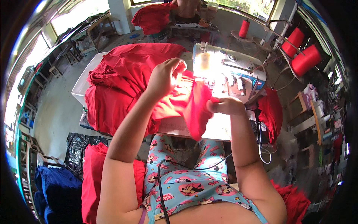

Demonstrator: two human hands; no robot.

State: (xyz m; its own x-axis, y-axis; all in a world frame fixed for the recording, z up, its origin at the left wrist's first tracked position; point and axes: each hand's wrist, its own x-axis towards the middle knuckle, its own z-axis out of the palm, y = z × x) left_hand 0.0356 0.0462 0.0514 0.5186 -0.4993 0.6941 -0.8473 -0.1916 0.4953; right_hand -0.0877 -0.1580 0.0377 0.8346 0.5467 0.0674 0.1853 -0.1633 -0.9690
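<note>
I sit at a white sewing machine (pixel 231 71) on a white table (pixel 80 87). My left hand (pixel 166 76) is closed on a piece of red cloth (pixel 175 102) lying in front of the machine. My right hand (pixel 223 105) pinches the same cloth at its right end, where a fold hangs down over the table's front edge. A big heap of red fabric (pixel 119 78) covers the left half of the table, touching my left forearm.
Three red thread cones (pixel 304 59) stand on a rack at the right. More red fabric (pixel 271 112) hangs right of the machine and lies on the floor (pixel 93 179) beside blue cloth (pixel 56 190). Another person (pixel 186 9) sits beyond the table. Cables (pixel 263 149) dangle near my right knee.
</note>
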